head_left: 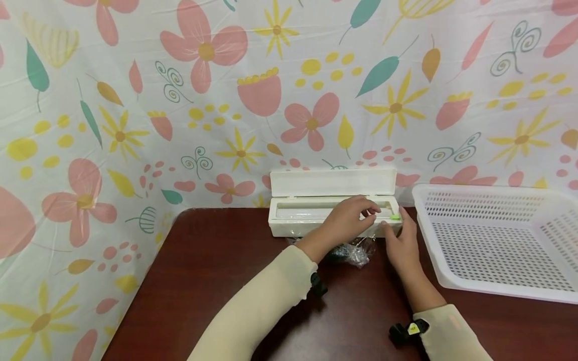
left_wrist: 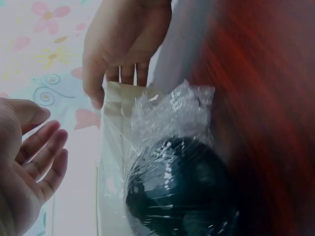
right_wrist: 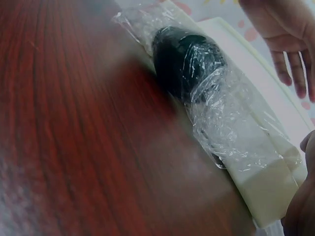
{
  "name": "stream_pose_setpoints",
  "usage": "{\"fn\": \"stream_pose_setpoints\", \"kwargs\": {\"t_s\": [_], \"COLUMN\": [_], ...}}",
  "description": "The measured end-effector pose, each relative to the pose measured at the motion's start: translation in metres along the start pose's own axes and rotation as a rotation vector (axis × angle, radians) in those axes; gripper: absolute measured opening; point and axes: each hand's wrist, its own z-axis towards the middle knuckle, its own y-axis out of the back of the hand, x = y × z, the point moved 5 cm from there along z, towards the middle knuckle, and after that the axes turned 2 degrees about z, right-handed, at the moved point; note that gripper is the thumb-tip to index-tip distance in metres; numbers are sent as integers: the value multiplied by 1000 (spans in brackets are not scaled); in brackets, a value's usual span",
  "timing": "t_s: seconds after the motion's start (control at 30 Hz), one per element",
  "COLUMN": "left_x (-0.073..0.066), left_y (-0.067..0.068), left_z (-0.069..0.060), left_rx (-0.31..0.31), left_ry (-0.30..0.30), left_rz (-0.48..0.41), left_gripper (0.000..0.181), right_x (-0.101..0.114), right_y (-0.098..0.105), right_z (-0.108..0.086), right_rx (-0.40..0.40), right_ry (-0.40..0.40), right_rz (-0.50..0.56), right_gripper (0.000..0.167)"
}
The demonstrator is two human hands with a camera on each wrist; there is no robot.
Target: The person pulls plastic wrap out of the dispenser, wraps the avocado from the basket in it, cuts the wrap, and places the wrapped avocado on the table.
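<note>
A white cling film dispenser [head_left: 289, 229] stands with its lid raised at the back of the table, a film roll [head_left: 295, 213] inside. Over its right half hovers my left hand [head_left: 346, 219], fingers loosely bent and apart from the box, nothing visible in them. My right hand [head_left: 403, 245] grips the dispenser's right end, thumb at the front and fingers at the end, beside a bright green slider [head_left: 395, 217]. Against the front lies a dark green rounded object [left_wrist: 179, 189], wrapped in clear film [right_wrist: 221, 118]. Its kind is hidden under the wrap.
A white perforated plastic basket [head_left: 444, 273] stands right of the dispenser on the dark red-brown table [head_left: 203, 271]. A flower-printed curtain [head_left: 311, 75] hangs behind and along the left side, close behind the raised lid [head_left: 331, 183].
</note>
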Motion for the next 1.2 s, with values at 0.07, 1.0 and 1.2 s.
{"fn": "stream_pose_setpoints", "kwargs": {"t_s": [0.07, 1.0, 1.2], "left_x": [-2, -32, -40], "left_y": [-2, -32, -43], "left_z": [5, 44, 45], "left_rx": [34, 150, 167], "left_ry": [-6, -254, -264], "left_rz": [42, 549, 570], "left_gripper": [26, 28, 30], "right_x": [-1, -18, -22], "right_y": [0, -7, -7], "right_z": [1, 10, 9], "right_rx": [8, 35, 50], "right_ry": [-16, -146, -165], "right_rz": [1, 342, 313], "right_gripper": [71, 63, 62]}}
